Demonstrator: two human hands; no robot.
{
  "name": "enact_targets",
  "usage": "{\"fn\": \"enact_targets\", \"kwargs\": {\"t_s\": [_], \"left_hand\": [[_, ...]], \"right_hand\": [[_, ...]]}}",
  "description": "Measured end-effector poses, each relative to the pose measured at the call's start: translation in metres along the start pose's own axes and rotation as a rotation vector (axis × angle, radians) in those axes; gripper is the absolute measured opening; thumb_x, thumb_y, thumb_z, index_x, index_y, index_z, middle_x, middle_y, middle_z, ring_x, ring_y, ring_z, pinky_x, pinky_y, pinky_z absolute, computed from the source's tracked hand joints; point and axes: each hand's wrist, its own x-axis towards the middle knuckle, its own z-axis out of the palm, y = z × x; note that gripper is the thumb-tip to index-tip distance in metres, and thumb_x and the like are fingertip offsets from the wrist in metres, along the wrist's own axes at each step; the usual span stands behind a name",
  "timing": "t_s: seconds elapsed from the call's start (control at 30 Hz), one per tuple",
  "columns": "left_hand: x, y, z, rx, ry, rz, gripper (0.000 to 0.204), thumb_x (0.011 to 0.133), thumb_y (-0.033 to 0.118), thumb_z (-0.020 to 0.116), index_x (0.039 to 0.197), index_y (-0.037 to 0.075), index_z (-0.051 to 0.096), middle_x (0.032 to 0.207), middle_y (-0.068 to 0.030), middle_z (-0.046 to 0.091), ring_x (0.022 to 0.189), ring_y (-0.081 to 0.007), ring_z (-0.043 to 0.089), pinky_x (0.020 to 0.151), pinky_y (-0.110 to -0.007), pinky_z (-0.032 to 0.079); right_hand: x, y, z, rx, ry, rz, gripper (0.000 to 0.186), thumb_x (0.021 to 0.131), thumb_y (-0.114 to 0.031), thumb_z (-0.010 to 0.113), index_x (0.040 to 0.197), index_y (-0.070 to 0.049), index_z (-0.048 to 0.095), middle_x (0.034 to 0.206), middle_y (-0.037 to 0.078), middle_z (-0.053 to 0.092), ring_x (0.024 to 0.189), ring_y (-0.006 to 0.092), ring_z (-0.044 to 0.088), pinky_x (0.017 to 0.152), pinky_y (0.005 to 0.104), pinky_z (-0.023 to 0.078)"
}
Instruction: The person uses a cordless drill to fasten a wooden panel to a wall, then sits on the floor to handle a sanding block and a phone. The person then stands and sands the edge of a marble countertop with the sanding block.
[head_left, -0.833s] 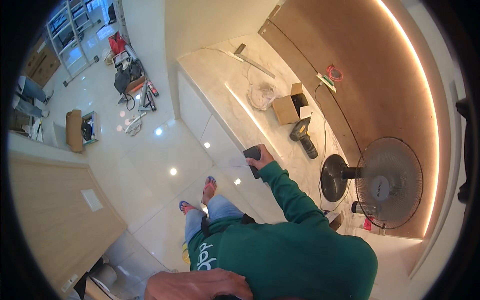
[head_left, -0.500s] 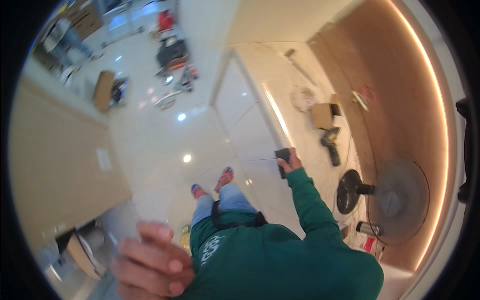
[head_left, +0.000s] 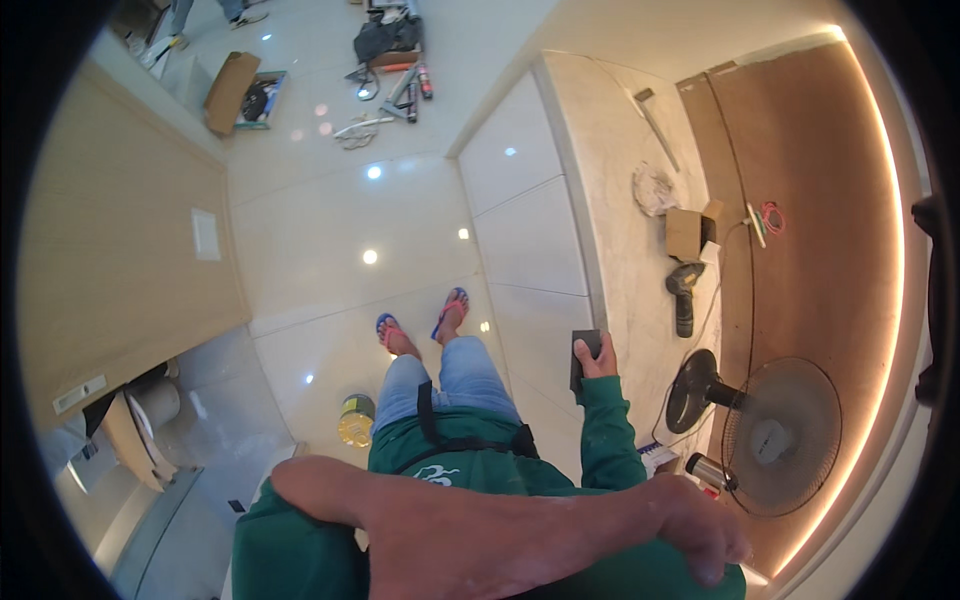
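My right hand grips a dark, flat rectangular object, phone-like in shape, beside the edge of a marble-look countertop. Its thumb lies on the object's face, and its exact kind does not show. Very near the camera, my left hand crosses in front of my green top, large along the lower edge. Its fingers bend loosely downward at the right, and nothing shows in them; the palm is hidden. On the counter, closest to my right hand, lie a black-and-yellow power tool and a standing fan.
A cardboard box, a long-handled tool and a crumpled pale bundle lie along the counter. On the floor are a yellow-lidded container, an open carton and several tools. Another person's legs show far left.
My left hand has swung rightward across my body from the lower left. My right hand, with the dark object, appears slightly lower and farther right; the whole view has shifted too.
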Motion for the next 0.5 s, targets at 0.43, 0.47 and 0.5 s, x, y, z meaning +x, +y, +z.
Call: {"fn": "enact_targets", "kwargs": {"t_s": [0.43,0.47,0.5], "left_hand": [[-0.272,0.067,-0.168,1.730,0.995,-0.881,0.052,0.096,0.026,0.066,0.139,0.000,0.054,0.136,-0.0234,0.060,0.127,-0.0348,0.058,0.109,-0.043,0.044],[-0.335,0.070,-0.184,1.987,1.012,-1.175,0.056,0.095,0.029,0.067,0.140,-0.002,0.054,0.137,-0.0274,0.059,0.128,-0.0416,0.056,0.108,-0.047,0.045],[-0.401,0.072,-0.186,1.864,1.155,-1.538,0.056,0.094,0.031,0.067,0.136,-0.003,0.055,0.136,-0.0292,0.059,0.127,-0.0462,0.055,0.107,-0.051,0.045]], "right_hand": [[0.149,-0.058,-0.009,-0.631,0.191,-0.195,0.041,0.081,-0.033,0.086,0.102,-0.009,0.059,0.091,0.016,0.070,0.089,0.0390,0.070,0.075,0.0449,0.054],[0.157,-0.053,-0.006,-0.631,0.182,-0.190,0.040,0.081,-0.032,0.085,0.101,-0.009,0.058,0.091,0.016,0.070,0.089,0.0391,0.069,0.075,0.0455,0.053],[0.163,-0.048,-0.003,-0.643,0.178,-0.171,0.039,0.081,-0.031,0.085,0.100,-0.009,0.057,0.091,0.016,0.069,0.089,0.0391,0.069,0.075,0.0462,0.053]]}}
